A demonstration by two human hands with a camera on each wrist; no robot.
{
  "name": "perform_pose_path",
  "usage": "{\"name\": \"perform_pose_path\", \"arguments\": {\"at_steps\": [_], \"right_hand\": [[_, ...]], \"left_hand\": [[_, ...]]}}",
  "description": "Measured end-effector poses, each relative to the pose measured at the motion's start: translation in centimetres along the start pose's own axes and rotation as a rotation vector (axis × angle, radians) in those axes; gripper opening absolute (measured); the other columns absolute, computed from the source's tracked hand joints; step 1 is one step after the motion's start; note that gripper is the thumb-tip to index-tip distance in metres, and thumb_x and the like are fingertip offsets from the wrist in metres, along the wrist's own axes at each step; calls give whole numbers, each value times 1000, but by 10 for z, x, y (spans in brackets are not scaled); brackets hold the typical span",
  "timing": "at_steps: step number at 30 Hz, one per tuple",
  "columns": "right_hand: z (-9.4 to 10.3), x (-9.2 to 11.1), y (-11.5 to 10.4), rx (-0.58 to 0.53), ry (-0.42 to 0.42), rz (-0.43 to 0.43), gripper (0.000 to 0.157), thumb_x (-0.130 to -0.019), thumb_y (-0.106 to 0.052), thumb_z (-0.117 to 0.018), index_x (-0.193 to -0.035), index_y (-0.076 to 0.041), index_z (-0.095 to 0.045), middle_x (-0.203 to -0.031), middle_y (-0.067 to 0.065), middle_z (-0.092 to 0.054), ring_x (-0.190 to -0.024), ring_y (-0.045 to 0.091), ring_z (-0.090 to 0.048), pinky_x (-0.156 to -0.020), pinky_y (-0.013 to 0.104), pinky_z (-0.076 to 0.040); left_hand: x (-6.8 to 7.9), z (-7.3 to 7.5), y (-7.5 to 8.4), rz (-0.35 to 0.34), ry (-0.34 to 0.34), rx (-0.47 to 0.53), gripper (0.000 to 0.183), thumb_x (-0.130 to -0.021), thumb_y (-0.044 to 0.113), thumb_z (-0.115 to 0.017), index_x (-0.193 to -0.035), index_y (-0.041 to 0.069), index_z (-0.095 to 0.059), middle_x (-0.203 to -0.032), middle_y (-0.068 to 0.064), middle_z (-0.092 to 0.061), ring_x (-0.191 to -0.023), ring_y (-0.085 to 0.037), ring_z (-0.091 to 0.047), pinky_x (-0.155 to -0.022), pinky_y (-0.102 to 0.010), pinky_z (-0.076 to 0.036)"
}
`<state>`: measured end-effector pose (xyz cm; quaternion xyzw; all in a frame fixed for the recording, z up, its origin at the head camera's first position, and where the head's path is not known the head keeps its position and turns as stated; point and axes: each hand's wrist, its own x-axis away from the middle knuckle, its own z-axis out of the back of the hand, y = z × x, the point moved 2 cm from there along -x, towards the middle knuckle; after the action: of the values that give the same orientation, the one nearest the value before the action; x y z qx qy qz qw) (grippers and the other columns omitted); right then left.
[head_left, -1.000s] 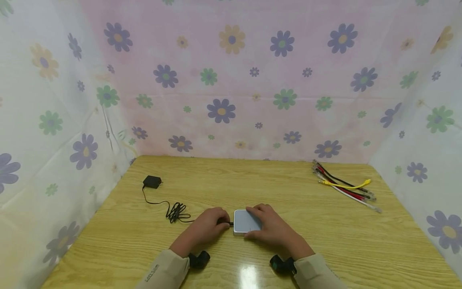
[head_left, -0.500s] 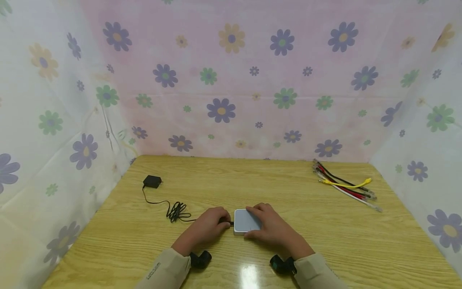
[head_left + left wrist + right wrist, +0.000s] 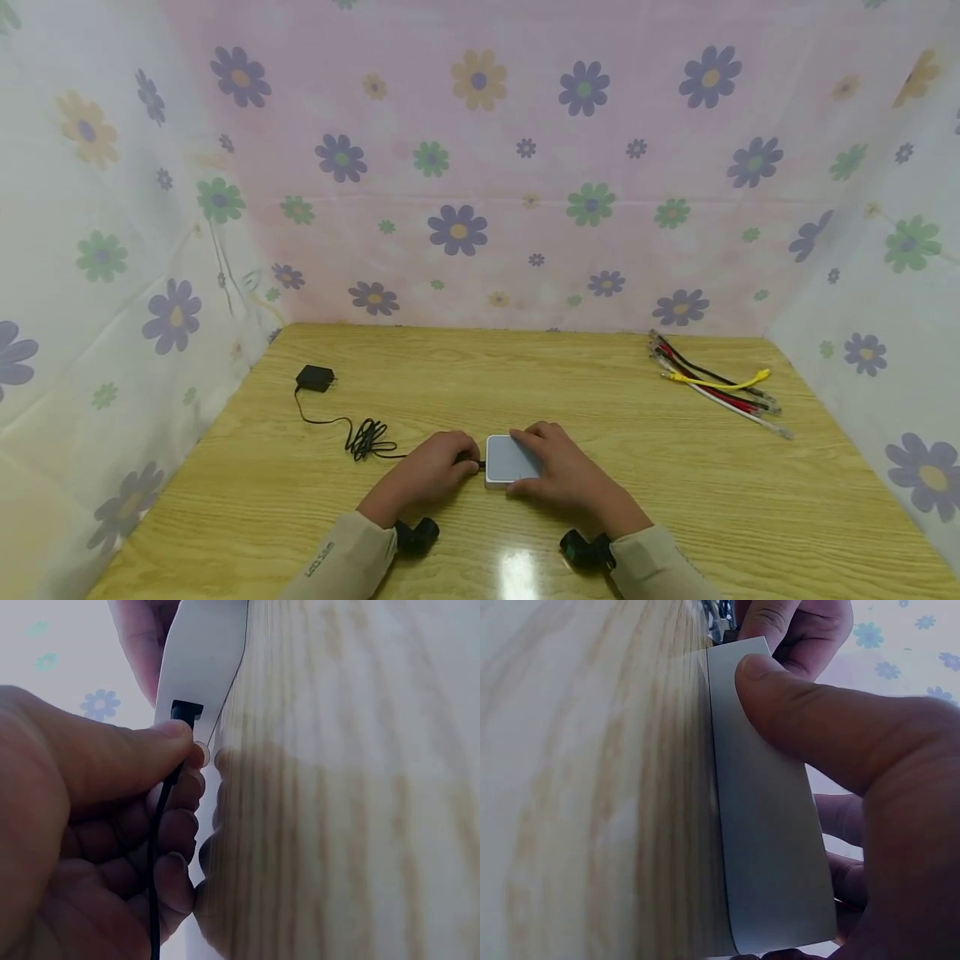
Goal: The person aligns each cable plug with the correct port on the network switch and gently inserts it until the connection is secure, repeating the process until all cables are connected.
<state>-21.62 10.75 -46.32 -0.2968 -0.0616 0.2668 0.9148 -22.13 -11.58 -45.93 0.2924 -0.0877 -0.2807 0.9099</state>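
A small flat box (image 3: 510, 460), grey on top with white sides, lies on the wooden table. My right hand (image 3: 570, 475) grips it from the right, thumb on the near side and fingers over the far side. On its left, my left hand (image 3: 431, 471) pinches a black cable plug (image 3: 183, 729) between thumb and forefinger. In the left wrist view, the plug's tip sits right at a dark port in the white side wall (image 3: 210, 652). From that hand the black cord (image 3: 367, 440) runs left in a bundled coil to a black power adapter (image 3: 315, 378).
Several short network cables (image 3: 712, 387), black, red, white and yellow, lie in a pile at the back right. Flowered cloth (image 3: 480, 167) hangs behind and on both sides of the table (image 3: 480, 367). Black wrist cameras (image 3: 417, 537) sit on both wrists.
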Motion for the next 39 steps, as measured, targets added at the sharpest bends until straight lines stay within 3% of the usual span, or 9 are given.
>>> {"name": "perform_pose_path", "arguments": {"at_steps": [13,18,25,32,35,39], "right_hand": [[1,1,-1,5,-17,11,78,-80,-45,-77,-143,-8,-49,-129,11,-51,-109,21,-49,-83,39,-45],[0,2,-3,10,-3,-16,78,-79,-46,-77,-143,-10,-49,-128,10,-52,-107,21,-49,-82,39,-45],[-2,0,-3,47,31,-63,81,-80,-58,-70,-143,-13,-49,-128,8,-54,-109,23,-50,-82,40,-46],[2,-2,-1,76,30,-24,60,-93,-42,-62,-141,-7,-51,-130,13,-57,-116,29,-54,-91,46,-46],[5,-2,1,51,21,-28,59,-93,-39,-63,-139,-5,-53,-129,14,-57,-114,29,-56,-91,46,-46],[7,-1,2,38,8,-65,62,-90,-47,-65,-135,-6,-57,-125,12,-59,-108,25,-57,-87,43,-47]], "left_hand": [[-2,-5,-1,-27,5,-13,10,-96,17,-60,-97,14,-69,-92,5,-65,-84,-6,-58,-76,-29,-49],[-2,-6,0,-9,36,-33,10,-96,19,-59,-98,15,-69,-95,5,-65,-88,-8,-60,-79,-32,-50],[-3,-4,0,51,101,9,11,-96,17,-59,-100,16,-69,-95,4,-65,-88,-11,-60,-78,-34,-49],[-4,-4,-2,71,135,-1,13,-96,16,-60,-103,15,-71,-95,3,-64,-86,-11,-59,-77,-33,-49],[-4,-3,1,73,145,5,13,-96,16,-61,-102,15,-71,-95,3,-64,-86,-11,-59,-77,-33,-49],[-6,-2,4,64,154,4,13,-95,15,-61,-101,15,-72,-95,4,-64,-87,-11,-60,-78,-33,-49]]}}
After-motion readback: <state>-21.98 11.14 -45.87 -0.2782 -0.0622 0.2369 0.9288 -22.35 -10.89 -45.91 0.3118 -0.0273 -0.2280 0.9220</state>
